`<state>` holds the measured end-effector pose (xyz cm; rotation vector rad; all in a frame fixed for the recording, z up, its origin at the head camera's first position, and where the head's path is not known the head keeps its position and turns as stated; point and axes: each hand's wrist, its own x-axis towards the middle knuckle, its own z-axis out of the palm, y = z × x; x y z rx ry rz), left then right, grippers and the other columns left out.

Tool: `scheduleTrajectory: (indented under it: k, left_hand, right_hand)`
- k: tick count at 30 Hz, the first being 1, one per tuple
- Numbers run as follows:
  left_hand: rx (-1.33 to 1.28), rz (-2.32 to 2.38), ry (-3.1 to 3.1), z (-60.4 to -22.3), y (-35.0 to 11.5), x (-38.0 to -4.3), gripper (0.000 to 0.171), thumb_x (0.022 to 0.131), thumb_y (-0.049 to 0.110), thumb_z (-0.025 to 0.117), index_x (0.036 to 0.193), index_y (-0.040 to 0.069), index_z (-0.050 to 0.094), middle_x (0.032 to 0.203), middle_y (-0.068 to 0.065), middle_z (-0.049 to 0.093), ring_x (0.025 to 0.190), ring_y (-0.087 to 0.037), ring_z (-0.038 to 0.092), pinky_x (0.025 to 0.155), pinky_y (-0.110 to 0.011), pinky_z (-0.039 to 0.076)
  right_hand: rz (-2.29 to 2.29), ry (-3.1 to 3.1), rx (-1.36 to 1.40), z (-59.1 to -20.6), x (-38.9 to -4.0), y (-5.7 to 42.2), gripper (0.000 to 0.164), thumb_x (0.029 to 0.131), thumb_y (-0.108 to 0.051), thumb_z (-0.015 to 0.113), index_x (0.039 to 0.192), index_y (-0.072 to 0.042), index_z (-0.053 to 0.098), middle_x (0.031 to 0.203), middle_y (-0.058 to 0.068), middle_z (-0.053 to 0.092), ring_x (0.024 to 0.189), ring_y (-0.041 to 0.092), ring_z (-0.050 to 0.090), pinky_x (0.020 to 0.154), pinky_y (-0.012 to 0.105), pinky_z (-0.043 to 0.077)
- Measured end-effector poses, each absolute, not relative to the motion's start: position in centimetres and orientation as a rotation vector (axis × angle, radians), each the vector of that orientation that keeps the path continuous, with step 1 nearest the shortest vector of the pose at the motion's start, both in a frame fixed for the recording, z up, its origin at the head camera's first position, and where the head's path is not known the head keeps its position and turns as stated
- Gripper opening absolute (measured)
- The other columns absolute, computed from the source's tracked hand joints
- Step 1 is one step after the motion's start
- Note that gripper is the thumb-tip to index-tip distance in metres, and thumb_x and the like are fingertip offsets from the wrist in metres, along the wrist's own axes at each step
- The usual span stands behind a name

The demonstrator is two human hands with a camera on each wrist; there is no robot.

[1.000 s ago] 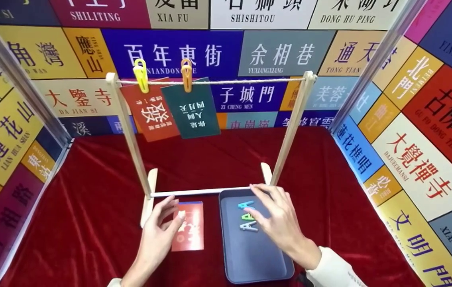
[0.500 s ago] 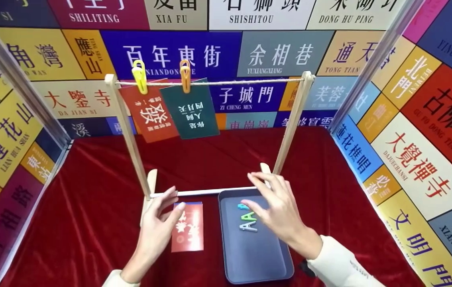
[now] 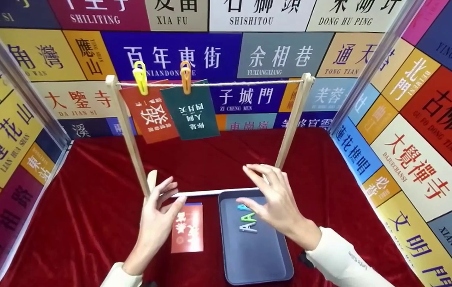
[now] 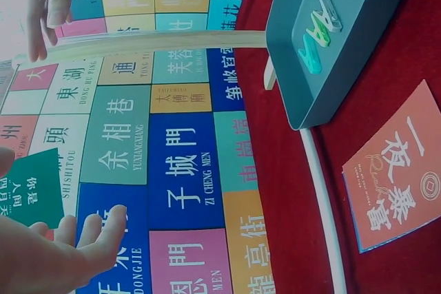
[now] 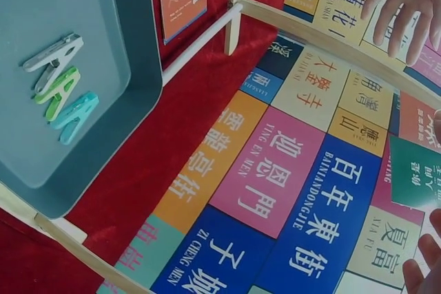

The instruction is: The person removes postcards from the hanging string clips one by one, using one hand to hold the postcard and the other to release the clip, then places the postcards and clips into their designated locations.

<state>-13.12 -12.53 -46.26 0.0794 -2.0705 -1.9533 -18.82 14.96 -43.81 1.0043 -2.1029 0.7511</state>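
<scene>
My left hand (image 3: 157, 225), its fingers loosely spread, hovers beside a red card (image 3: 190, 235) with white characters; a blue edge shows beneath that card. My right hand (image 3: 280, 199) hangs over the far part of a dark grey tray (image 3: 256, 259), thumb and fingers apart with nothing between them. Inside the tray lie three clothespins: a grey clothespin (image 5: 54, 58), a green clothespin (image 5: 57, 92) and a blue clothespin (image 5: 76, 116). On a string (image 3: 246, 83) hang another red card (image 3: 150, 115) under a yellow clip (image 3: 140, 77) and a dark green card (image 3: 190, 111) under an orange clip (image 3: 186, 77).
A wooden frame, with a left post (image 3: 128, 135) and a right post (image 3: 293, 123), carries the string. Its white lower bar (image 3: 200, 192) runs behind the tray and the flat card. Dark red cloth (image 3: 90, 207) covers the table, and panels with characters (image 3: 174, 54) enclose it.
Both hands have risen a little and moved slightly toward the frame. The right hand uncovers more of the clothespins. Cards, clips and tray stay where they were.
</scene>
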Motion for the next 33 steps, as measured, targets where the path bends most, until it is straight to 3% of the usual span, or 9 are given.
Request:
scheduleTrajectory:
  k: [6, 16, 23, 30, 33]
  left_hand:
    - [0.058, -1.939, -2.063, -46.1, -12.5, -13.4, 0.054, 0.091, 0.005, 0.071, 0.142, 0.006, 0.053, 0.132, -0.015, 0.06, 0.116, -0.003, 0.061, 0.093, -0.017, 0.058]
    - [0.061, -1.94, -2.06, -45.4, -12.6, -14.0, 0.062, 0.087, 0.004, 0.076, 0.144, 0.012, 0.052, 0.134, -0.008, 0.059, 0.12, -0.018, 0.062, 0.093, -0.018, 0.058]
    - [0.054, -1.949, -2.051, -45.3, -12.6, -14.6, 0.063, 0.087, 0.005, 0.077, 0.144, 0.012, 0.052, 0.133, -0.01, 0.059, 0.12, -0.021, 0.063, 0.094, -0.021, 0.059]
    - [0.019, -1.923, -2.007, -45.2, -12.9, -15.4, 0.059, 0.087, 0.004, 0.076, 0.142, 0.01, 0.054, 0.129, -0.011, 0.058, 0.117, -0.019, 0.064, 0.093, -0.023, 0.06]
    - [0.027, -1.932, -1.996, -45.2, -12.9, -15.6, 0.059, 0.087, 0.003, 0.076, 0.142, 0.009, 0.055, 0.128, -0.011, 0.058, 0.116, -0.017, 0.065, 0.092, -0.022, 0.06]
  right_hand:
    - [0.771, -2.098, 1.011, -43.2, -19.2, 14.8, 0.074, 0.073, -0.027, 0.09, 0.136, -0.004, 0.061, 0.133, 0.013, 0.06, 0.12, 0.027, 0.053, 0.088, 0.038, 0.044]
    - [0.754, -2.09, 1.03, -42.2, -20.0, 13.9, 0.064, 0.081, -0.028, 0.084, 0.135, -0.003, 0.061, 0.133, 0.013, 0.06, 0.12, 0.027, 0.053, 0.088, 0.037, 0.045]
    - [0.733, -2.055, 1.042, -41.6, -20.4, 13.4, 0.061, 0.085, -0.03, 0.081, 0.136, -0.003, 0.061, 0.132, 0.014, 0.06, 0.121, 0.029, 0.052, 0.091, 0.038, 0.044]
    - [0.723, -2.045, 1.036, -41.1, -21.1, 13.2, 0.055, 0.091, -0.031, 0.075, 0.136, -0.003, 0.06, 0.136, 0.015, 0.059, 0.131, 0.032, 0.046, 0.117, 0.039, 0.038]
    - [0.716, -2.05, 1.038, -40.8, -21.4, 13.2, 0.057, 0.09, -0.031, 0.076, 0.137, -0.004, 0.059, 0.138, 0.015, 0.058, 0.134, 0.032, 0.044, 0.121, 0.039, 0.035]
